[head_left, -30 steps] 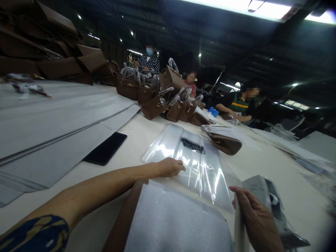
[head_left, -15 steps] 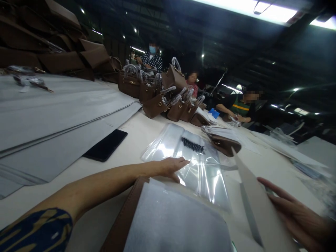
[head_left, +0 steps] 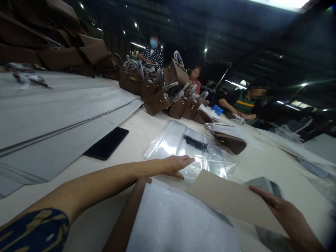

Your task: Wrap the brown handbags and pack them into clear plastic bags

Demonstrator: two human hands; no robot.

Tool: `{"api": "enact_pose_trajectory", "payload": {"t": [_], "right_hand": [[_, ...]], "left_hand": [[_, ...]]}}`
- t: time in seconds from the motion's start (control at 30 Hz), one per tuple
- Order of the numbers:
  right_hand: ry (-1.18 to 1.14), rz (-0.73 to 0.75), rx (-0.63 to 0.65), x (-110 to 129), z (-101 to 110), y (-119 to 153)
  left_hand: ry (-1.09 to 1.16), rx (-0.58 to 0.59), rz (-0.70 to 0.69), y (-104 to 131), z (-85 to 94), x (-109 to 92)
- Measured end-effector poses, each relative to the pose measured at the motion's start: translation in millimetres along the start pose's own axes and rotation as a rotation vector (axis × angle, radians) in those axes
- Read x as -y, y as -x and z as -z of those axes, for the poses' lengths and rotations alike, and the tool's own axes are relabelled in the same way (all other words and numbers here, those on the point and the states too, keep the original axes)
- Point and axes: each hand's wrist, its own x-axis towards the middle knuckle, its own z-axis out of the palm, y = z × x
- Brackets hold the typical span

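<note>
My left hand (head_left: 176, 166) reaches across the near edge of a stack of clear plastic bags (head_left: 168, 140), its fingers stretched out and holding nothing. My right hand (head_left: 285, 206) grips a flat beige cardboard sheet (head_left: 231, 196) by its right side, and the sheet lies tilted almost flat. Close in front of me is a brown leather bag (head_left: 126, 217), only its stitched edge showing, with white tissue paper (head_left: 181, 220) over it. Under my left forearm, part of the table is hidden.
A black phone (head_left: 107, 143) lies beside stacked grey sheets (head_left: 65, 105). Several brown handbags (head_left: 154, 103) with wrapped handles stand farther back, and one lies at the right (head_left: 231, 140). A grey device (head_left: 265, 185) sits behind my right hand. Co-workers (head_left: 244, 105) are across the table.
My right hand has swung the cardboard sheet from steeply upright to nearly flat and moved it left, uncovering the grey device. My left hand has shifted slightly right.
</note>
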Motion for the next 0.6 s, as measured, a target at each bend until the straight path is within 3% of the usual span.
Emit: {"api": "enact_pose_trajectory", "payload": {"t": [0.1, 0.2, 0.3, 0.47, 0.6], "right_hand": [[0.636, 0.5, -0.281, 2, -9, 20], [0.983, 0.769, -0.397, 23, -17, 34], [1.113, 0.799, -0.398, 38, -19, 34], [1.24, 0.811, -0.43, 33, -24, 26], [1.16, 0.869, -0.271, 40, -50, 19]], "left_hand": [[-0.038, 0.036, -0.038, -3, 8.4, -6], [-0.086, 0.089, -0.074, -6, 16.6, -10], [-0.131, 0.118, -0.082, -6, 22.4, -11], [-0.153, 0.076, -0.082, -9, 26.5, -15], [-0.138, 0.049, -0.117, -13, 27.6, -20]]}}
